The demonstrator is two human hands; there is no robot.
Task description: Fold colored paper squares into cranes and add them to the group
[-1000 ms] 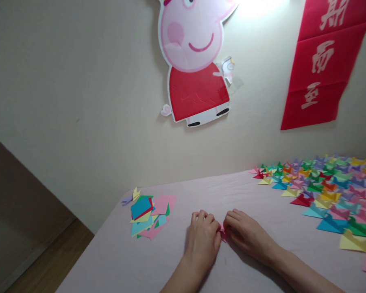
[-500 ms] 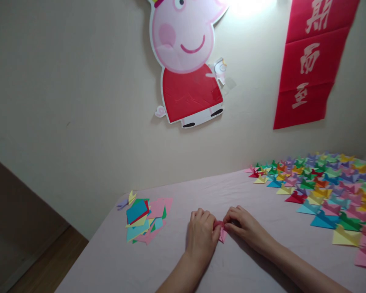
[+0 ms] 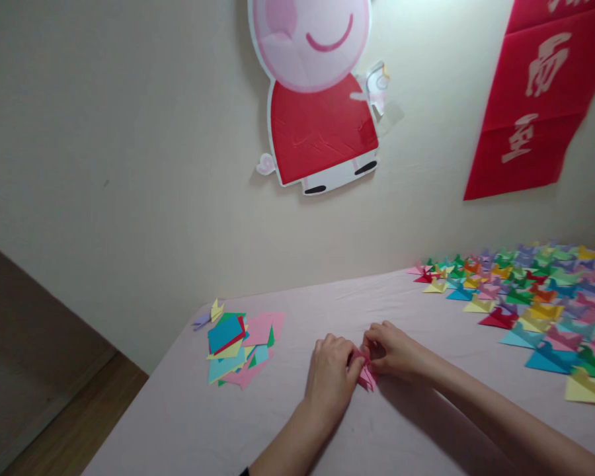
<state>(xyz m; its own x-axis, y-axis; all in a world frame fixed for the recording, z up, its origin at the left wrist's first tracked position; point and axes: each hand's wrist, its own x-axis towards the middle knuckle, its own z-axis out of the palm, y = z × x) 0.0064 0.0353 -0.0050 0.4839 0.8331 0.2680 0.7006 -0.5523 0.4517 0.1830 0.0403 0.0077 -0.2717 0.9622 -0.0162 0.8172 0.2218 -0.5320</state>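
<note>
Between my two hands is a small piece of folded pink paper (image 3: 367, 378), its pointed end toward me and its upper part partly covered by fingers. My left hand (image 3: 331, 370) pinches its left side, thumb on top. From the right, the thumb and fingertips of my right hand (image 3: 391, 350) are closed on the paper's upper right edge. Both hands are low over the pink cloth (image 3: 277, 423), and the exact folds under the fingers are hidden.
Loose sheets of coloured paper (image 3: 225, 337) lie overlapping at the left, with a yellow folded paper piece (image 3: 216, 309) and a purple one (image 3: 201, 321) behind them. Many folded paper birds (image 3: 553, 357) stand in rows at the right. A wall (image 3: 178, 198) rises behind the cloth-covered surface.
The view has tilted down and turned slightly left. The pink paper has turned a little between my fingers, and my right hand's grip has shifted slightly upward along it.
</note>
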